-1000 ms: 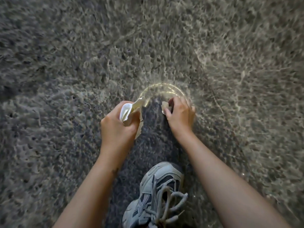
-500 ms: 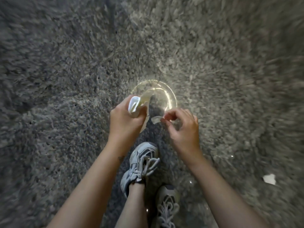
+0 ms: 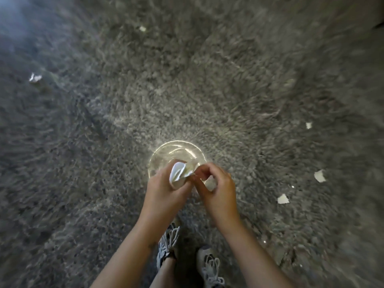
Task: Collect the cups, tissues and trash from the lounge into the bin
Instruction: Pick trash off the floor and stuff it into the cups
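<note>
My left hand (image 3: 164,190) is shut on a bundle of crumpled white paper scraps (image 3: 178,173). My right hand (image 3: 216,188) meets it from the right, fingertips pinched on a small scrap at the bundle's edge. A clear plastic cup (image 3: 176,149), seen from above as a bright round rim, sits right behind and under both hands; how it is held is hidden. More white scraps lie on the grey shaggy carpet (image 3: 228,90): two to the right (image 3: 319,176) (image 3: 282,199) and a third farther right (image 3: 309,125).
Another scrap (image 3: 142,28) lies far ahead and a crumpled white piece (image 3: 35,77) at the far left. My two grey laced shoes (image 3: 167,246) (image 3: 209,265) stand on the carpet below the hands. The view is motion-blurred.
The view has risen away from the carpet, so more floor and scraps show. My right hand carried its picked-up scrap over to the bundle in my left hand.
</note>
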Action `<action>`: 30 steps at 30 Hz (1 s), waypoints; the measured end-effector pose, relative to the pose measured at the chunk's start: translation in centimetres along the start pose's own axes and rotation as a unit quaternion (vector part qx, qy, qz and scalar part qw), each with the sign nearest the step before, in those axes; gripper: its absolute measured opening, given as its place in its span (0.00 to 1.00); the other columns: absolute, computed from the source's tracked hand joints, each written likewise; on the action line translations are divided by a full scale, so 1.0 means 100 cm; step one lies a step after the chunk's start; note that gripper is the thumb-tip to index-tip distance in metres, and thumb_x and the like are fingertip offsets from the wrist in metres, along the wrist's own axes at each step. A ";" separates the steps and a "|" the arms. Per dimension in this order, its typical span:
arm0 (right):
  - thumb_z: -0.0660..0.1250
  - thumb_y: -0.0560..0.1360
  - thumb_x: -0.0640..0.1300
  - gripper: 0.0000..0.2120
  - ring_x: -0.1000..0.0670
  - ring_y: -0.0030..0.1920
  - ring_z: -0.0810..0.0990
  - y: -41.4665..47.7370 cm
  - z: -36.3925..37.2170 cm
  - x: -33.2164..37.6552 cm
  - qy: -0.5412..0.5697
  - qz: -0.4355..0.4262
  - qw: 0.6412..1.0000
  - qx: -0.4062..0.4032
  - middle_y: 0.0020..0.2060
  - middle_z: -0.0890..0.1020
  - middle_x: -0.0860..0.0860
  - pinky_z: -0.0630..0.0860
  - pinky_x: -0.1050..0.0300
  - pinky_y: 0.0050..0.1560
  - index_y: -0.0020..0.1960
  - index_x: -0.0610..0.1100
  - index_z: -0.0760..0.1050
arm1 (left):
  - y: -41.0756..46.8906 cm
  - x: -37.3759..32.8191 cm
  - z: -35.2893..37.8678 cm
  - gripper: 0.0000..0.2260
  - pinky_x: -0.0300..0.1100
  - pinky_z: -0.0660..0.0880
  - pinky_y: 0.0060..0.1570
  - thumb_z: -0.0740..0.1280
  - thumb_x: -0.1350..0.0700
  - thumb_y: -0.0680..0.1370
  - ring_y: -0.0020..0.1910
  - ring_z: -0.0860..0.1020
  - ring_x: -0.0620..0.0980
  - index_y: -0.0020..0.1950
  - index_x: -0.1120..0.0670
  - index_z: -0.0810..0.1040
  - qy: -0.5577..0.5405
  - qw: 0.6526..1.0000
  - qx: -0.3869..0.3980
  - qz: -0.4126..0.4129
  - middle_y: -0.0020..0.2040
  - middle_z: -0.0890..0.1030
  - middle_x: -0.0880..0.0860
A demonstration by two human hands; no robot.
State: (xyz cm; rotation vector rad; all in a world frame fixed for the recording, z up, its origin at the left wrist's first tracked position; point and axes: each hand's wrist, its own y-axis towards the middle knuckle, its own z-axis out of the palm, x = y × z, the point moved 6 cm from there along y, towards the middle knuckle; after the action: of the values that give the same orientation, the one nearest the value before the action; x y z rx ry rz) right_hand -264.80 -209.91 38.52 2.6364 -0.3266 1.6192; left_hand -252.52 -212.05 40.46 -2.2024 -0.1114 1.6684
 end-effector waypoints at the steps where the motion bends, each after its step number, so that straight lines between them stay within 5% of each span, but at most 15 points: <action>1: 0.66 0.70 0.57 0.07 0.61 0.39 0.73 0.000 -0.015 -0.003 0.003 0.006 1.000 -0.017 0.34 0.75 0.63 0.70 0.59 0.43 0.39 0.57 0.69 | 0.003 -0.010 0.013 0.08 0.38 0.72 0.36 0.66 0.54 0.68 0.34 0.77 0.41 0.45 0.53 0.79 0.012 1.000 0.023 0.010 0.35 0.80 0.46; 5: 0.64 0.69 0.57 0.06 0.61 0.39 0.74 -0.010 -0.079 -0.028 0.029 0.051 0.994 -0.087 0.35 0.77 0.64 0.69 0.65 0.43 0.37 0.56 0.70 | 0.008 -0.037 0.078 0.10 0.47 0.76 0.41 0.67 0.52 0.70 0.41 0.80 0.47 0.48 0.54 0.79 0.052 0.988 0.137 0.042 0.40 0.82 0.50; 11: 0.67 0.69 0.50 0.02 0.59 0.39 0.77 -0.035 -0.175 -0.096 0.073 0.114 0.978 -0.157 0.35 0.80 0.55 0.71 0.68 0.41 0.39 0.52 0.74 | 0.009 -0.050 0.201 0.07 0.29 0.70 0.33 0.70 0.62 0.71 0.38 0.77 0.39 0.46 0.54 0.78 0.173 0.954 0.217 0.109 0.36 0.80 0.46; 15: 0.70 0.70 0.39 0.12 0.62 0.40 0.78 -0.051 -0.233 -0.156 0.074 0.136 0.974 -0.166 0.36 0.80 0.60 0.71 0.71 0.43 0.40 0.57 0.75 | 0.009 -0.041 0.285 0.05 0.28 0.69 0.31 0.67 0.64 0.72 0.39 0.76 0.38 0.45 0.55 0.78 0.229 0.942 0.216 0.116 0.33 0.78 0.46; 18: 0.71 0.70 0.41 0.04 0.63 0.41 0.79 -0.063 -0.277 -0.217 0.072 0.146 0.971 -0.173 0.38 0.82 0.59 0.73 0.70 0.44 0.42 0.48 0.78 | 0.008 -0.027 0.351 0.03 0.30 0.68 0.34 0.67 0.63 0.73 0.38 0.75 0.41 0.44 0.56 0.78 0.248 0.939 0.209 0.114 0.34 0.79 0.49; 23: 0.70 0.71 0.39 0.06 0.60 0.40 0.78 -0.091 -0.336 -0.356 -0.002 0.191 0.960 -0.204 0.37 0.80 0.58 0.73 0.67 0.41 0.42 0.50 0.76 | 0.025 0.026 0.456 0.03 0.34 0.68 0.35 0.67 0.61 0.74 0.34 0.76 0.46 0.45 0.54 0.78 0.273 0.936 0.204 0.085 0.35 0.80 0.50; 26: 0.70 0.71 0.41 0.03 0.63 0.37 0.75 -0.103 -0.346 -0.440 -0.072 0.224 0.951 -0.201 0.35 0.78 0.59 0.69 0.70 0.38 0.42 0.46 0.77 | 0.039 0.069 0.501 0.02 0.34 0.68 0.34 0.68 0.59 0.74 0.33 0.74 0.42 0.45 0.55 0.78 0.285 0.936 0.195 0.074 0.33 0.77 0.46; 30: 0.71 0.69 0.38 0.04 0.58 0.36 0.73 -0.114 -0.339 -0.529 -0.108 0.259 0.937 -0.208 0.35 0.77 0.55 0.69 0.62 0.37 0.43 0.43 0.77 | 0.052 0.128 0.540 0.04 0.33 0.68 0.33 0.67 0.60 0.74 0.31 0.73 0.39 0.42 0.52 0.76 0.294 0.934 0.192 0.066 0.31 0.76 0.44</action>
State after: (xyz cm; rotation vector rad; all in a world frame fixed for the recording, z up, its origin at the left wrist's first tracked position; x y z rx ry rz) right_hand -315.47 -185.60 8.19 2.5061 -1.3081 1.1552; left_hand -300.50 -199.98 14.76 -2.3166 0.4869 0.9135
